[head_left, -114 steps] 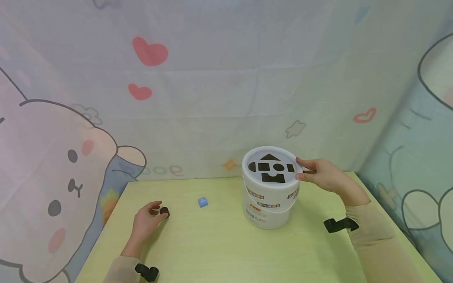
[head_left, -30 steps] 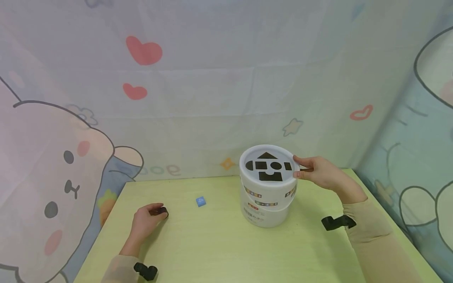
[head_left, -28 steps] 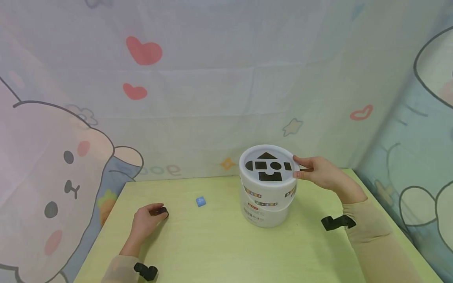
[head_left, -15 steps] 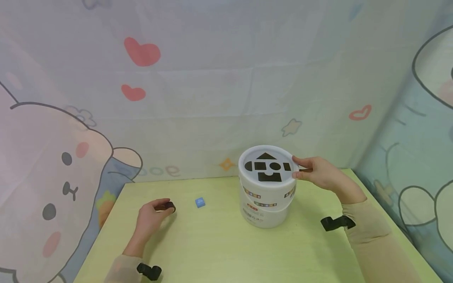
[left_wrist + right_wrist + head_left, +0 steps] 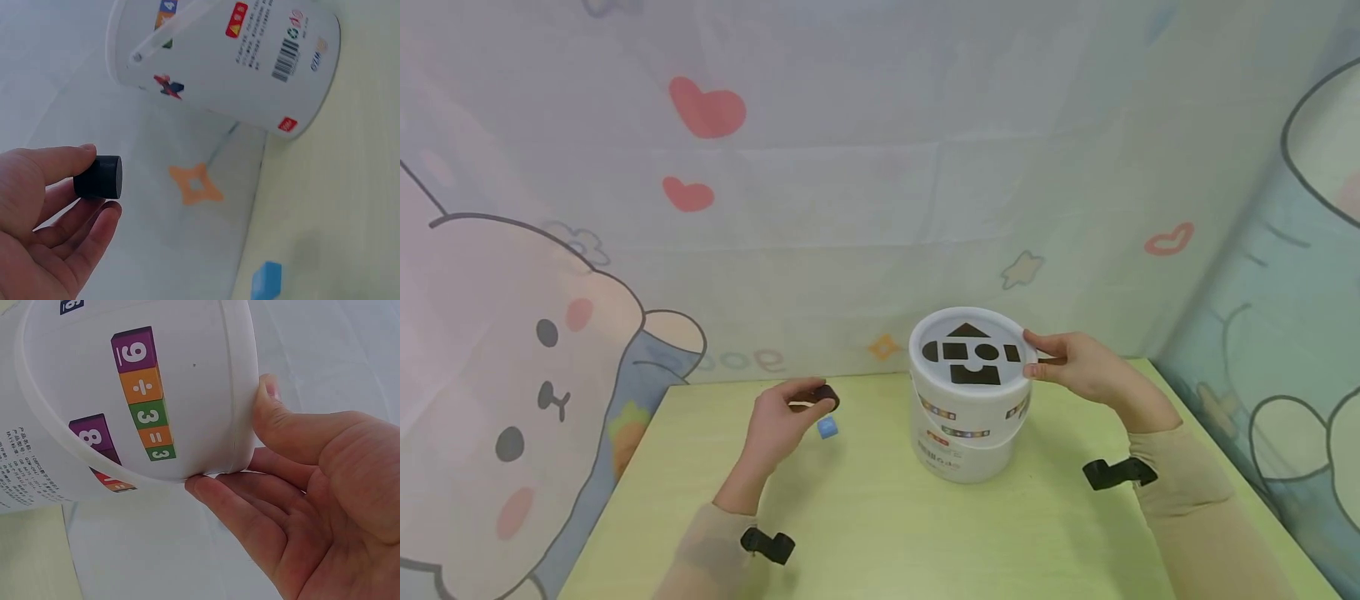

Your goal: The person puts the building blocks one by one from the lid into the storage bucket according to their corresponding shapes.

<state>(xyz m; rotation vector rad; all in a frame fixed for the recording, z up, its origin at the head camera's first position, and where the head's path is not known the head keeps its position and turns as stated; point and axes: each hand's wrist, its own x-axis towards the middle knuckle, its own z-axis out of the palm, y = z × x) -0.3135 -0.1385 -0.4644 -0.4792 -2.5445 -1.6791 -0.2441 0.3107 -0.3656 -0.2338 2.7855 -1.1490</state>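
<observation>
My left hand (image 5: 777, 423) pinches a small black cylinder block (image 5: 100, 177) between thumb and fingers, raised over the table. Just below it in the head view lies a blue block (image 5: 827, 428) on the tabletop. To the right stands a white bucket (image 5: 964, 463), upright, its lid (image 5: 938, 372) cut with dark shaped holes: a triangle, a circle, rectangles and others. My right hand (image 5: 1078, 368) grips the bucket's upper right edge, thumb and fingers on the rim, as the right wrist view also shows. What the bucket contains is hidden.
The pale green table (image 5: 880, 533) ends at a printed cloth backdrop (image 5: 850, 208) close behind the bucket. A thin white handle (image 5: 47, 409) hangs along the bucket's side. Each wrist carries a small black camera mount (image 5: 767, 546).
My left hand has taken hold of the black cylinder block, lifted it off the table and carried it right, over near the blue block. My right hand stays on the bucket.
</observation>
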